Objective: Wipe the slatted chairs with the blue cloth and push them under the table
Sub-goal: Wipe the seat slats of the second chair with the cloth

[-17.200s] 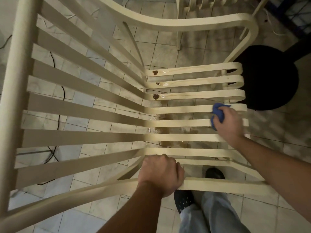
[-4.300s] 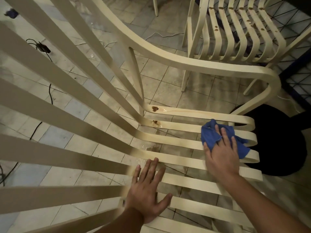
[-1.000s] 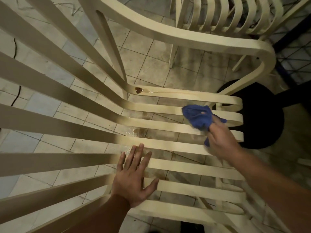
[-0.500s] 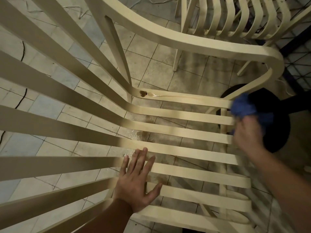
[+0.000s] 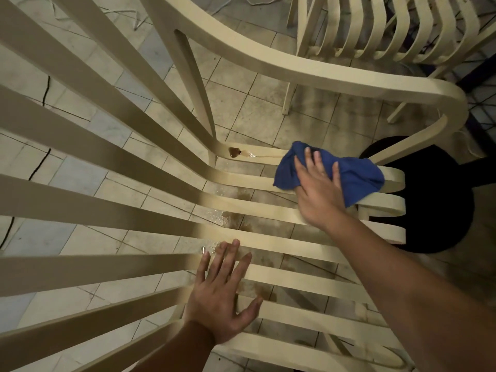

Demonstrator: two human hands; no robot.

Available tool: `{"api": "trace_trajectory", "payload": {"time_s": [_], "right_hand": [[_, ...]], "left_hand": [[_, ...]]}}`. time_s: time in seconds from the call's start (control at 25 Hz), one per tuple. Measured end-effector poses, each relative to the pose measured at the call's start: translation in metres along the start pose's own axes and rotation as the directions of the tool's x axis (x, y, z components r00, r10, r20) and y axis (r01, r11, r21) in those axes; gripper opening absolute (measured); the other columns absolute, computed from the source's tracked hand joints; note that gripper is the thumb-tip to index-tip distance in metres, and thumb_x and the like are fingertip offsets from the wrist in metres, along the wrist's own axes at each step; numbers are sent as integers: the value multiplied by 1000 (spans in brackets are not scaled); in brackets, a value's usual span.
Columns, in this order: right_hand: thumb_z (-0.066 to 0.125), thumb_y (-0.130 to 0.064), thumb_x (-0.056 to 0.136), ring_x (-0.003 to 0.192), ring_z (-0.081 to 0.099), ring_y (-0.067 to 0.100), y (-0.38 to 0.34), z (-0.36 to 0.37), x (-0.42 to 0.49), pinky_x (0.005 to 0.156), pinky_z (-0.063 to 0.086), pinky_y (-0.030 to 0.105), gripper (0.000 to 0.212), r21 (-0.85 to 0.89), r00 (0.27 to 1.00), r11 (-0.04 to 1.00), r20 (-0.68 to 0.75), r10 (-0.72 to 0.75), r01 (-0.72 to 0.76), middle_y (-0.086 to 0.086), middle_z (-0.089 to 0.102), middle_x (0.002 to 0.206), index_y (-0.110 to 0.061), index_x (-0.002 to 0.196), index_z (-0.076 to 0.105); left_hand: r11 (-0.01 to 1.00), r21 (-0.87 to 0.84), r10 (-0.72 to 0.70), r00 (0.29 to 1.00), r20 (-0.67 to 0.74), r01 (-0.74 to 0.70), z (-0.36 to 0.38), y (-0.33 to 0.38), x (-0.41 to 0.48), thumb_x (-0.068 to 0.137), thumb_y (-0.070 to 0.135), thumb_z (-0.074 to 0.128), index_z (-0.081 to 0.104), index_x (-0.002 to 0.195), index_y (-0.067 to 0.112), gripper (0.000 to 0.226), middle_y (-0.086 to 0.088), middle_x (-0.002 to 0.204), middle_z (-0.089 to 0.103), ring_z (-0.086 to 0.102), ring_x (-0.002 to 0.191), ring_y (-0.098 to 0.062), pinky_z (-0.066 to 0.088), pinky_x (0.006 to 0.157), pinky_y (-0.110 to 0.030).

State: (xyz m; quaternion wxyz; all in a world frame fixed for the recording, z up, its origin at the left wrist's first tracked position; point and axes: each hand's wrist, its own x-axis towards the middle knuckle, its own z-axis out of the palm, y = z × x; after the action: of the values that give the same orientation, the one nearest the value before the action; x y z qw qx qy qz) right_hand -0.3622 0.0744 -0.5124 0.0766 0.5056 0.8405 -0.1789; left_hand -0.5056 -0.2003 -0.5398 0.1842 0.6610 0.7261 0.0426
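- Blue cloth (image 5: 349, 178) lies on the far seat slats of the cream slatted chair (image 5: 281, 208), near its front edge; the right hand (image 5: 318, 189) presses it down flat, fingers spread, not gripping
- Left hand (image 5: 222, 294) rests open on the near slats, palm down, holding nothing
- A second chair (image 5: 375, 30) stands beyond; wet brown stains mark the seat's back corner

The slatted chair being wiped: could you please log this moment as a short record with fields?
chair: cream slatted chair, seat slats facing the camera
cloth: blue cloth spread over the far seat slats
right hand: right hand flat on the cloth, pressing it down
left hand: left hand open, palm on the near slats, holding nothing
residue: brown spot with wet streak on the farthest slat, beside the cloth
second chair: another slatted chair behind
floor: tiled floor, damp patches under the seat
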Motion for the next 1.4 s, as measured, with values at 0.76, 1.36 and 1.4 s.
{"api": "trace_trajectory", "payload": {"time_s": [0.76,1.36,1.4], "right_hand": [[44,-31,101,157,-7,17,-24,6,-1,126,-3,56,71,-93,994,992,-86,72,-80,-1,-4,172,-28,163,9],[36,-34,105,157,-11,18,-116,26,54,126,-8,47,67,-41,987,986,16,-159,159,0,-9,172,-25,163,4],[34,-35,106,157,-10,18,-126,27,58,126,-8,47,66,-28,984,984,20,-175,176,0,-8,172,-24,163,2]], "left_hand": [[999,34,-2,1000,16,2,0,-3,0,89,73,47,28,161,22,90,-7,171,15,13,157,-27,14,122,-56],[1000,16,-11,999,33,10,1,-1,0,86,71,53,36,158,22,89,-7,171,14,14,157,-28,16,120,-56],[1000,18,-11,999,41,10,1,-1,1,86,72,52,36,158,22,89,-7,171,13,13,157,-27,16,120,-56]]}}
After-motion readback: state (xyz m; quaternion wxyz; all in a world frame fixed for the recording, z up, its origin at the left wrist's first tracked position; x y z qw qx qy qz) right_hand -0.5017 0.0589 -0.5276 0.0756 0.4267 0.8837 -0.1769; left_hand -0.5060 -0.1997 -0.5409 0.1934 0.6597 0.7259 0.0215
